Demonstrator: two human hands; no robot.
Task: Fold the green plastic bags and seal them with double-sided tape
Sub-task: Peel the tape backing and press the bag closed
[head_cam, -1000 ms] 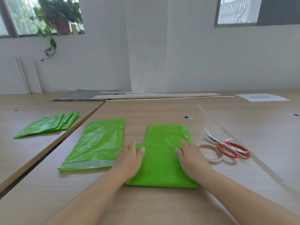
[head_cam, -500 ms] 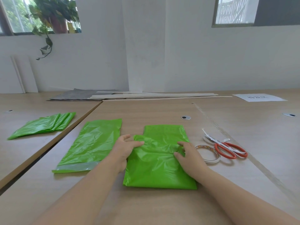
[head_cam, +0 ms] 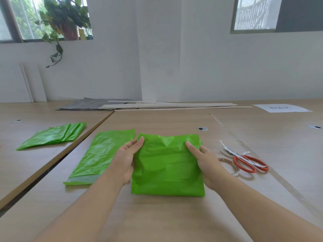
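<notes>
Green plastic bag (head_cam: 167,170) sits mid-fold, left hand (head_cam: 128,158) and right hand (head_cam: 205,162) each pinching a side edge; next, I'd say, flatten it, then fetch the tape roll (head_cam: 233,167).

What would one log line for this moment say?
step: folding bag | left hand: holds bag's left edge | right hand: holds right edge | tape, scissors: lie untouched at right

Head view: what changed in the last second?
The left hand and right hand left the top of the folded bag and now grip its side edges, thumbs on top. Its upper layer was drawn away from the person, covering the narrower far part. Unmoved: flat bag, bag stack, scissors, tape roll.
</notes>
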